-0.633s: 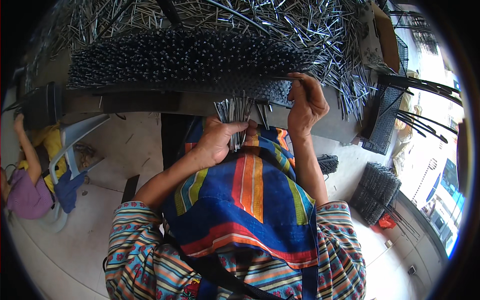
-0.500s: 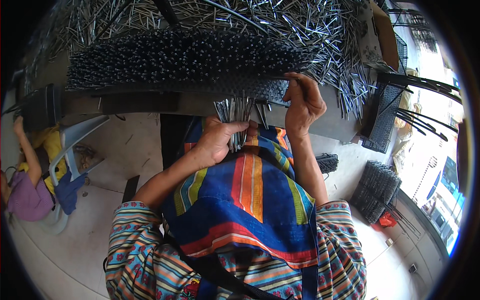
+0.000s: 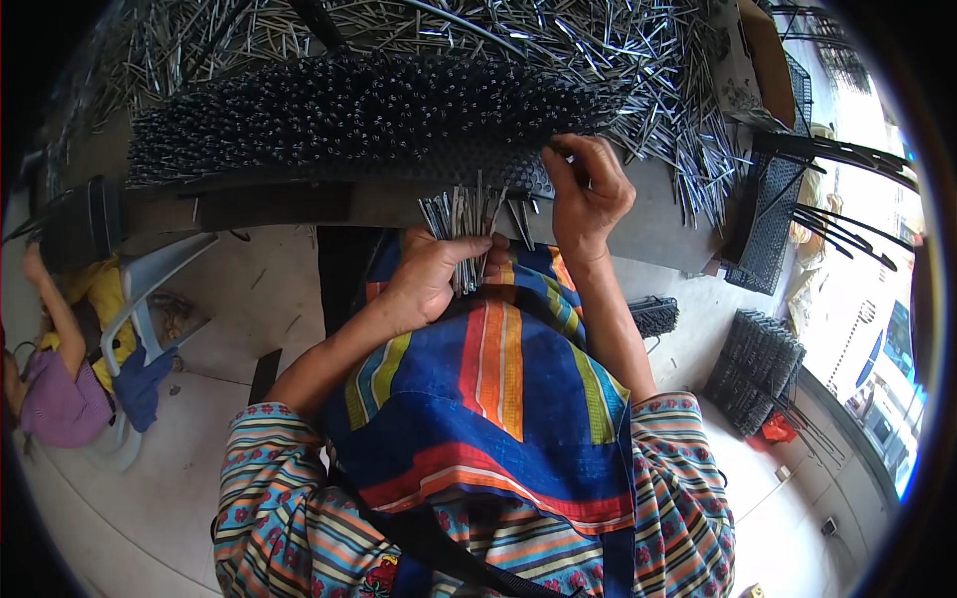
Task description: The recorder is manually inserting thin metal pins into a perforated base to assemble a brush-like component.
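Observation:
My left hand [image 3: 431, 269] is closed around an upright bundle of thin metal rods [image 3: 465, 221], held just before the table's front edge. To its right, my right hand [image 3: 590, 194] pinches a thin rod at the right end of a long black perforated block [image 3: 454, 164]; only a small dark bit of that rod shows between thumb and fingers. Dark rods [image 3: 339, 115] stand upright and densely packed over most of the block. Bare holes show along its near right part. A few loose rods [image 3: 521, 221] lie at the table edge between my hands.
A large heap of loose rods [image 3: 618, 60] covers the table behind the block. An open carton [image 3: 748, 65] and a black mesh basket [image 3: 763, 224] are at the right. Black rod bundles [image 3: 755, 369] sit on the floor. Another person [image 3: 70, 384] sits at the left by a chair [image 3: 150, 289].
My right hand has shifted slightly left and up, closer over the block, and the rod that stuck out of its fingers is now mostly hidden. My left hand keeps its bundle nearly in place.

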